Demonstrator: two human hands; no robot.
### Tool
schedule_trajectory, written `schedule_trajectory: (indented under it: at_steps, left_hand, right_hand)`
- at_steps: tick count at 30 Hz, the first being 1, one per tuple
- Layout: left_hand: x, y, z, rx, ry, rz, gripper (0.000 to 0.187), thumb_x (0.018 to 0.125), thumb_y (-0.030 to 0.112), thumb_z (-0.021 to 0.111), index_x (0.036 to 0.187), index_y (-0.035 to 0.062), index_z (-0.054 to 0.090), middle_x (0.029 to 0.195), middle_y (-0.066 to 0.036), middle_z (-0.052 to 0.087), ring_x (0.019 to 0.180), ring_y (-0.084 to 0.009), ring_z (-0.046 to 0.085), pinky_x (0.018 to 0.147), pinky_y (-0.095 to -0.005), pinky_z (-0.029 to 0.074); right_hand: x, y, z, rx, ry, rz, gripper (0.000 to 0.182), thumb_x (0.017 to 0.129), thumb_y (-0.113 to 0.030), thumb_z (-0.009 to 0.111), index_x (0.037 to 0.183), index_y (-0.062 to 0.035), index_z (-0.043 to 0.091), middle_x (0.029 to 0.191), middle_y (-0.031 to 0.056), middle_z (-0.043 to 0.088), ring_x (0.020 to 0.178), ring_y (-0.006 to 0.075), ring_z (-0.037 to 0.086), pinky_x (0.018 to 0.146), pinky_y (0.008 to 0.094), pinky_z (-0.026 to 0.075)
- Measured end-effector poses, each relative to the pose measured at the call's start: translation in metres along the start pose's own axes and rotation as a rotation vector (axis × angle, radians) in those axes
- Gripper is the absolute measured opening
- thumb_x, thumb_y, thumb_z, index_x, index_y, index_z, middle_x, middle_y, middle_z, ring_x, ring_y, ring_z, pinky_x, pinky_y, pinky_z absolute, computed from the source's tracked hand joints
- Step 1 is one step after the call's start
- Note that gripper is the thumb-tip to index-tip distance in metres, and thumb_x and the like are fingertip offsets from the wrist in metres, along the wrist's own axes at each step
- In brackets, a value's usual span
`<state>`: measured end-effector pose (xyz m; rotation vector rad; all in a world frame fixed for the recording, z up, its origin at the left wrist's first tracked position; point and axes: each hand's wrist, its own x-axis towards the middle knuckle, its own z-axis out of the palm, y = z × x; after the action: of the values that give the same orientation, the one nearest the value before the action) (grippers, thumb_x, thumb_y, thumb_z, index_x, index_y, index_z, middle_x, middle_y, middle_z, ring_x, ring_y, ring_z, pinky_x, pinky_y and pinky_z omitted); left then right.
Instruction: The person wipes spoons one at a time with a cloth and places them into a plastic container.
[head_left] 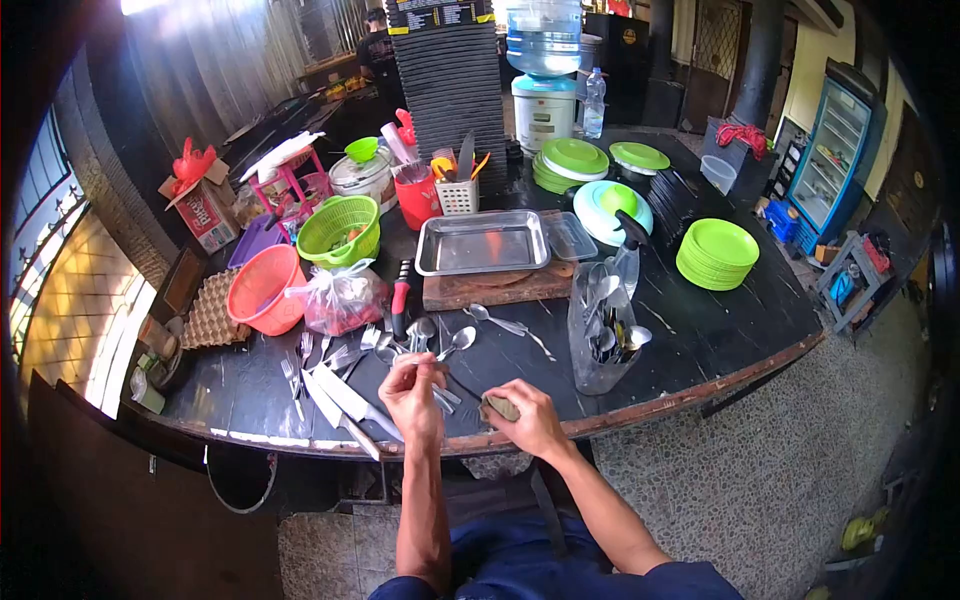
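My left hand point(414, 398) is closed in a pinch near the front edge of the table, its fingertips on something thin and too small to make out. Beside it, my right hand point(530, 418) grips a greyish-beige cloth point(502, 408), folded into a small pad. Just beyond my left hand lie loose spoons point(460, 341) and forks point(340, 357). Two large knives with white handles point(352, 400) rest left of that hand, blades pointing away. A clear container point(597, 365) holding several upright spoons point(636, 338) stands right of my right hand.
A metal tray point(482, 268) sits on a wooden board point(440, 296). Leftward are a red basket point(262, 300), a green basket point(318, 235), a tied plastic bag point(345, 300) and egg trays point(212, 315). Green plates point(717, 255) are stacked right. A person point(377, 50) stands far back.
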<state>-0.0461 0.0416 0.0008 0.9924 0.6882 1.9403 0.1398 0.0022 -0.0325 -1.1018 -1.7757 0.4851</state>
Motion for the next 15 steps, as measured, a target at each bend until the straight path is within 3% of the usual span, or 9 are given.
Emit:
schedule_trajectory:
  at_steps: [3, 6, 9, 13, 15]
  left_hand:
    - [0.021, 0.014, 0.024, 0.016, 0.023, 0.083, 0.007, 0.097, -0.004, 0.067, 0.101, -0.0041, 0.073, 0.095, -0.011, 0.068, 0.071, -0.0161, 0.066, 0.064, -0.0277, 0.053]
    - [0.037, 0.024, 0.064, 0.161, -0.105, 0.187, 0.01, 0.098, -0.004, 0.065, 0.105, -0.0059, 0.072, 0.103, -0.013, 0.069, 0.082, -0.0195, 0.071, 0.072, -0.0308, 0.059]
    - [0.047, 0.011, 0.106, 0.177, -0.259, 0.191, 0.013, 0.098, -0.007, 0.062, 0.106, -0.008, 0.071, 0.111, -0.016, 0.069, 0.093, -0.0227, 0.073, 0.078, -0.0337, 0.065]
    - [0.054, -0.02, 0.158, 0.286, -0.396, 0.247, 0.015, 0.096, -0.01, 0.061, 0.103, -0.0072, 0.074, 0.105, -0.015, 0.072, 0.094, -0.0207, 0.073, 0.079, -0.0314, 0.064]
    - [0.053, -0.054, 0.179, 0.332, -0.548, 0.138, 0.016, 0.095, -0.01, 0.062, 0.103, -0.0063, 0.074, 0.099, -0.014, 0.074, 0.093, -0.0164, 0.072, 0.077, -0.0291, 0.062]
  right_hand:
    - [-0.001, 0.03, 0.005, -0.032, 0.01, 0.038, 0.023, 0.085, -0.016, 0.081, 0.106, -0.008, 0.076, 0.099, 0.0097, 0.071, 0.091, 0.0305, 0.072, 0.08, 0.0402, 0.057]
    - [-0.015, 0.06, 0.022, 0.051, 0.089, 0.279, 0.027, 0.087, -0.021, 0.08, 0.109, -0.0062, 0.075, 0.102, 0.0125, 0.072, 0.093, 0.0334, 0.072, 0.082, 0.0409, 0.057]
    - [-0.014, 0.06, 0.025, 0.015, 0.106, 0.262, 0.026, 0.088, -0.021, 0.079, 0.109, -0.0059, 0.075, 0.102, 0.0135, 0.072, 0.094, 0.0348, 0.072, 0.082, 0.0418, 0.057]
    - [-0.015, 0.057, 0.021, 0.0, 0.098, 0.266, 0.027, 0.088, -0.019, 0.079, 0.11, -0.0047, 0.074, 0.103, 0.0147, 0.072, 0.095, 0.0362, 0.071, 0.082, 0.0426, 0.057]
    - [-0.016, 0.059, 0.021, -0.007, 0.067, 0.268, 0.028, 0.086, -0.018, 0.079, 0.11, -0.0035, 0.073, 0.103, 0.0153, 0.071, 0.095, 0.0373, 0.071, 0.082, 0.0439, 0.057]
